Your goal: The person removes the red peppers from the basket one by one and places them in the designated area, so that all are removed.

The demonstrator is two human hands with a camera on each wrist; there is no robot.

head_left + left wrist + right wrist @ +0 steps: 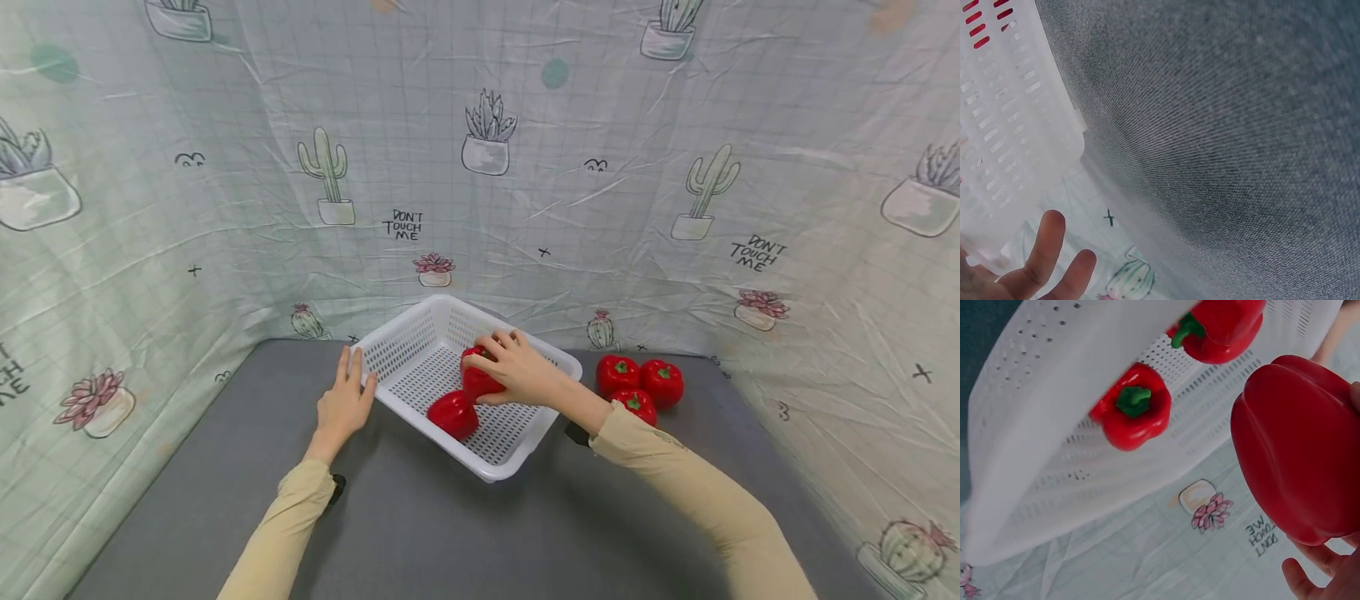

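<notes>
A white perforated plastic basket [405, 414] stands at an angle on the table. My right hand [521, 371] grips a red bell pepper [1300, 450] over the basket's inside. Lower in the basket lies another red bell pepper [453, 414]; the right wrist view shows two inside, a green-stemmed pepper [1138, 406] and one more pepper [1225, 331] near the top. At the basket's left corner my left hand [345, 408] touches the rim, its fingers [1044, 247] extended. Part of the held pepper is hidden behind the right fingers in the head view.
Three red bell peppers [636, 404] sit grouped on the grey table [450, 533], right of the basket and partly behind the right forearm. A cactus-print cloth [525, 200] rises behind the table and along both sides.
</notes>
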